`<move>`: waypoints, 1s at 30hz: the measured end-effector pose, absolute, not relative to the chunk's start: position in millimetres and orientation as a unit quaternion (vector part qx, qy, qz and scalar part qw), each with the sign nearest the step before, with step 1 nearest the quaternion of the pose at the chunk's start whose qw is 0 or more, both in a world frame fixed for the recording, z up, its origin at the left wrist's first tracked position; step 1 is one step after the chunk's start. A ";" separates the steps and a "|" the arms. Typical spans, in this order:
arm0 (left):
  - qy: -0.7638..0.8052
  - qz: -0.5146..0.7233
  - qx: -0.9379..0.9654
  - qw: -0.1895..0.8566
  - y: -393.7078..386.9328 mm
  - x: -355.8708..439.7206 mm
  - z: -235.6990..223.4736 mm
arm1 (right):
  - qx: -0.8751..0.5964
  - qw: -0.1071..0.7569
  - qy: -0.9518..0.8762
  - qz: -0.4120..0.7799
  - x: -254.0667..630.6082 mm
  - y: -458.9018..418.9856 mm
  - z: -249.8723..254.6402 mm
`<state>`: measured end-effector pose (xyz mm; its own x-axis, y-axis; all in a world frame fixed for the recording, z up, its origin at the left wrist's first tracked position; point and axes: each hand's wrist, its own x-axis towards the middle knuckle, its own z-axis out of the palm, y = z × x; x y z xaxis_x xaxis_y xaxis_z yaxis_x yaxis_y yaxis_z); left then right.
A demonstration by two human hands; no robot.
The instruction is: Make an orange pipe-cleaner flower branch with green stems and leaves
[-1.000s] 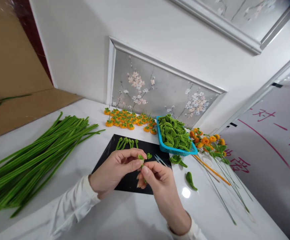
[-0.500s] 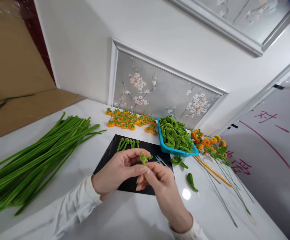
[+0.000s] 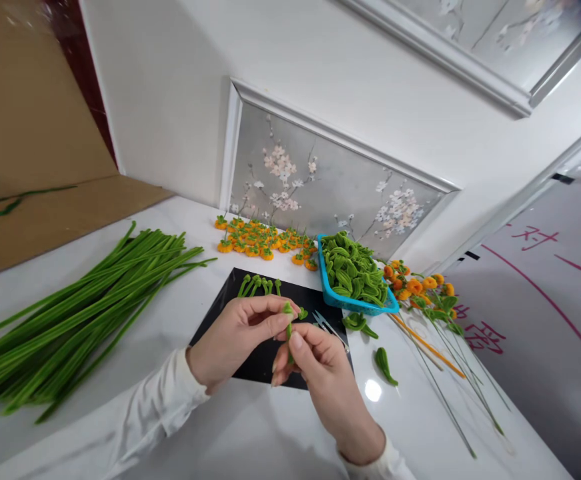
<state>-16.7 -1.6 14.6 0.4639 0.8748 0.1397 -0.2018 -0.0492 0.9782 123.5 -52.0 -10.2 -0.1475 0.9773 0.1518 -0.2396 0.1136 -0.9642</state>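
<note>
I watch one fuzzy green piece (image 3: 289, 331) held upright above the black mat (image 3: 255, 368).
Long green stems (image 3: 85, 313) lie alongside one another, probably for easy picking; the left hand (image 3: 233, 337) pinches the piece near its top, seemingly steadying it; the right hand (image 3: 324, 363) pinches lower; the blue basket (image 3: 329, 292) likely corrals loose leaf-shaped pieces (image 3: 353, 270).

Tons of green on my feed: the stalk (image 3: 289, 310), the stems (image 3: 85, 313) and the leaves (image 3: 353, 270), though the basket (image 3: 326, 288) is bright turquoise. I'm also getting green-topped orange blooms (image 3: 252, 251), a plain black mat (image 3: 260, 367), white sleeves (image 3: 145, 407) and a grey wall panel (image 3: 337, 170) with a pink-and-white blossom print (image 3: 280, 163).
</note>
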 end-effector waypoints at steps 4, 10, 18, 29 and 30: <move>0.272 0.428 0.569 0.648 -1.6 -17.0 11.3 | -0.394 0.529 -0.548 0.514 122.8 -52.4 -5.6; 0.241 0.408 0.513 0.715 -5.0 -14.2 12.7 | -0.406 0.527 -0.575 0.476 120.7 -52.4 -5.6; 0.219 0.381 0.536 0.721 -6.4 -15.2 13.5 | -0.382 0.549 -0.537 0.514 120.2 -48.9 -11.3; 0.271 0.383 0.521 0.713 -1.7 -11.5 3.2 | -0.355 0.530 -0.523 0.566 116.7 -43.4 -16.4; 0.271 0.392 0.519 0.710 -1.1 -11.3 2.2 | -0.368 0.528 -0.530 0.552 116.4 -42.5 -17.1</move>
<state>-11.3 -1.1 2.2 0.5469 0.8369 0.0221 -0.2748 0.1545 0.9490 116.4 -42.5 -17.1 -0.1716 0.9731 0.1535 -0.1927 0.1197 -0.9739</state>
